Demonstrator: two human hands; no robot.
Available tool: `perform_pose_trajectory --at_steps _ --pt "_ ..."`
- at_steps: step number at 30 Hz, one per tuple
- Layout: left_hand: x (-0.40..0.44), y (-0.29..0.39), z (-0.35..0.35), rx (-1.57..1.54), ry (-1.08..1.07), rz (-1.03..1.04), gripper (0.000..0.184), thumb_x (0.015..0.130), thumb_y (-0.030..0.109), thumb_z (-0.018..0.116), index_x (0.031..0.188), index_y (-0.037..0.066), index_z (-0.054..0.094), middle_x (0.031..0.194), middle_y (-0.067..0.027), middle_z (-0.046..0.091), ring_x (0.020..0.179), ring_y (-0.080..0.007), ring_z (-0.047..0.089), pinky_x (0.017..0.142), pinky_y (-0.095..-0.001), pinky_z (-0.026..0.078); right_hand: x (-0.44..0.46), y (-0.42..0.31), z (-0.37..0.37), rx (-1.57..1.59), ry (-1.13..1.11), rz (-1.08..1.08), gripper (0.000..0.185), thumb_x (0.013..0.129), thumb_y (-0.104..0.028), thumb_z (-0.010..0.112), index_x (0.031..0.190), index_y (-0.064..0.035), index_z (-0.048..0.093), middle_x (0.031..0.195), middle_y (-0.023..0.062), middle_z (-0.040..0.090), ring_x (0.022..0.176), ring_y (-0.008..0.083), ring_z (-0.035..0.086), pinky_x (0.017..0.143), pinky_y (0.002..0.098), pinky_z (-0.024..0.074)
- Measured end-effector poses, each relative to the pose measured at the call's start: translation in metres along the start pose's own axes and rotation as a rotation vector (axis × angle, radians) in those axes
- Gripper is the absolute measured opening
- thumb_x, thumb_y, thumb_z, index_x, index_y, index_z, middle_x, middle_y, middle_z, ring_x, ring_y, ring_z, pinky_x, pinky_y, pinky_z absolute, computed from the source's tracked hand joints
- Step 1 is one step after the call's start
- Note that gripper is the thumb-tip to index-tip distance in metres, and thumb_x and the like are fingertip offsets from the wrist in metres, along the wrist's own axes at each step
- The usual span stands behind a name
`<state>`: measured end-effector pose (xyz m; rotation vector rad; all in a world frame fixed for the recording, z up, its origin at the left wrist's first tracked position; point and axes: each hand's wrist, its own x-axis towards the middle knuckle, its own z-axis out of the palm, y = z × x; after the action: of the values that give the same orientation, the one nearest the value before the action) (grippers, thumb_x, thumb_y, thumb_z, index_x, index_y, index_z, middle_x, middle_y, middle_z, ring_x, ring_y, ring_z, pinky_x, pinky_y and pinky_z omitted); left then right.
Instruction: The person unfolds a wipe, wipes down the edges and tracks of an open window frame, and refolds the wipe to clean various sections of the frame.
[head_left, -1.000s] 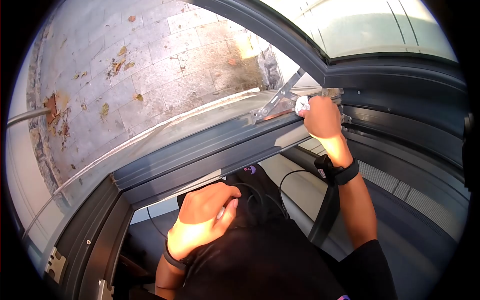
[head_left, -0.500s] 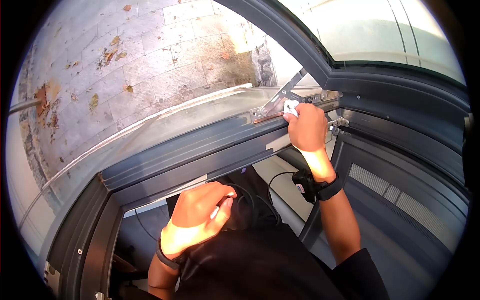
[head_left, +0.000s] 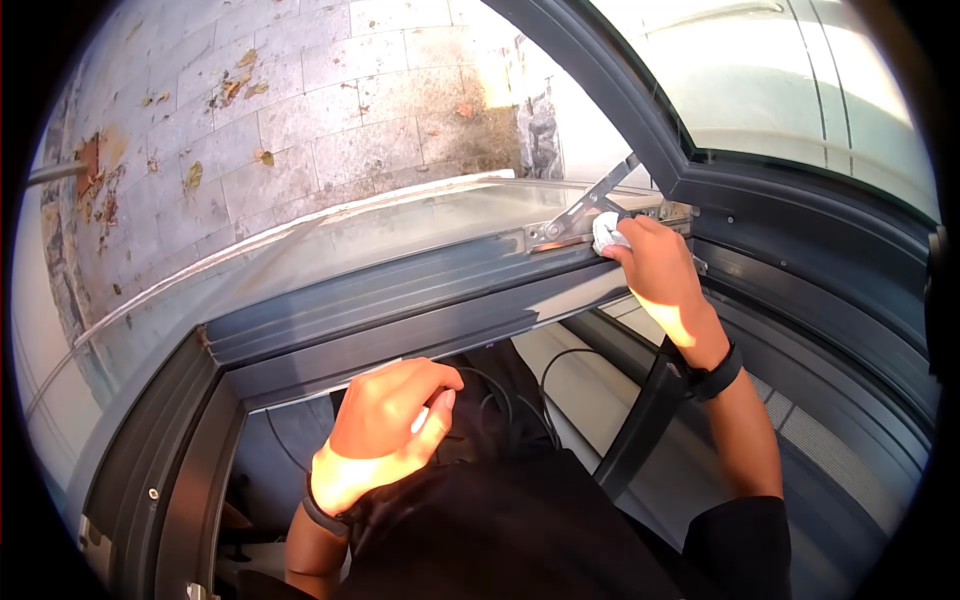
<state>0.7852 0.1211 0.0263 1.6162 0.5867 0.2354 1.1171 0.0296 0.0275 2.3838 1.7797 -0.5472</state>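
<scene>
My right hand [head_left: 660, 268] pinches a crumpled white tissue [head_left: 608, 235] against the lower rail of the dark grey window frame [head_left: 400, 305]. The tissue lies beside the metal friction hinge [head_left: 580, 215], whose arm slants up to the outward-swung sash [head_left: 800, 185]. Over my lap, near the inner edge of the sill, my left hand [head_left: 385, 420] is held with its fingers curled in. A small white patch shows between its thumb and fingers, but I cannot make out what it is.
An inner screen frame [head_left: 640, 425] stands open under my right forearm. Dark cables [head_left: 505, 390] hang by my legs. Outside, below the sill, lies stone paving [head_left: 340, 120] with dry leaves. The left window jamb [head_left: 150, 470] rises close to my left arm.
The view has shifted, so the window hinge appears farther right. My right wrist has turned, and the tissue looks more bunched, still beside the hinge. My left hand stays almost the same.
</scene>
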Motion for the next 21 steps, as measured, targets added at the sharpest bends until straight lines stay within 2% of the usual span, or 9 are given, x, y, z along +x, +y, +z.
perform_pose_trajectory --at_steps 4,7,8,11,13,18,21 --pt "-0.003 -0.002 -0.001 0.000 0.046 0.001 0.008 0.083 0.001 0.063 0.091 0.002 0.063 0.073 -0.0112 0.061 0.058 -0.0265 0.057 0.055 -0.0359 0.046 0.011 0.006 -0.005 0.033 -0.122 -0.026 0.016 0.086 -0.011 0.069 0.087 0.0019 0.060 0.086 0.0194 0.062 0.082 0.0424 0.062 0.070 0.0474 0.0494" --pt "-0.006 -0.007 0.000 -0.040 0.063 -0.030 0.010 0.081 -0.001 0.064 0.091 0.001 0.063 0.073 -0.0113 0.061 0.059 -0.0271 0.058 0.055 -0.0360 0.046 0.016 0.004 0.003 0.051 -0.091 -0.185 0.013 0.081 0.000 0.070 0.090 0.0022 0.061 0.083 0.0191 0.061 0.078 0.0429 0.060 0.068 0.0464 0.0481" --pt "-0.006 -0.008 0.001 -0.059 0.071 -0.035 0.010 0.081 -0.002 0.064 0.091 0.001 0.063 0.072 -0.0114 0.061 0.060 -0.0273 0.058 0.055 -0.0360 0.046 0.016 -0.004 0.004 0.098 -0.069 -0.166 0.013 0.079 0.003 0.069 0.089 0.0024 0.061 0.083 0.0194 0.060 0.077 0.0429 0.059 0.066 0.0458 0.0476" --pt "-0.004 -0.009 0.003 -0.084 0.093 -0.016 0.011 0.081 -0.003 0.063 0.091 0.001 0.063 0.072 -0.0117 0.061 0.061 -0.0278 0.059 0.056 -0.0359 0.047 0.016 -0.042 0.018 0.304 0.033 -0.242 0.014 0.078 0.002 0.071 0.085 0.0014 0.059 0.078 0.0178 0.057 0.073 0.0408 0.058 0.061 0.0447 0.0457" --pt "-0.003 -0.006 0.002 -0.074 0.068 -0.035 0.010 0.082 -0.002 0.063 0.091 0.001 0.063 0.073 -0.0119 0.061 0.061 -0.0280 0.059 0.056 -0.0355 0.047 0.021 -0.068 0.019 0.275 0.066 -0.325 0.014 0.078 0.001 0.071 0.083 0.0007 0.058 0.075 0.0168 0.055 0.070 0.0398 0.058 0.061 0.0443 0.0459" --pt "-0.003 -0.006 0.002 -0.121 0.044 -0.042 0.009 0.084 -0.003 0.059 0.092 -0.003 0.063 0.073 -0.0116 0.061 0.063 -0.0209 0.058 0.058 -0.0305 0.045 0.011 -0.004 0.009 0.089 0.066 -0.119 0.012 0.079 -0.001 0.071 0.081 -0.0007 0.059 0.074 0.0150 0.055 0.067 0.0380 0.058 0.059 0.0445 0.0463" --pt "-0.002 -0.009 0.002 -0.135 0.036 -0.056 0.009 0.084 -0.003 0.059 0.092 -0.003 0.063 0.073 -0.0113 0.060 0.063 -0.0206 0.058 0.058 -0.0301 0.045 0.010 -0.016 0.019 0.054 0.146 -0.169 0.012 0.078 -0.002 0.072 0.081 -0.0009 0.060 0.074 0.0145 0.056 0.067 0.0376 0.058 0.058 0.0435 0.0461"
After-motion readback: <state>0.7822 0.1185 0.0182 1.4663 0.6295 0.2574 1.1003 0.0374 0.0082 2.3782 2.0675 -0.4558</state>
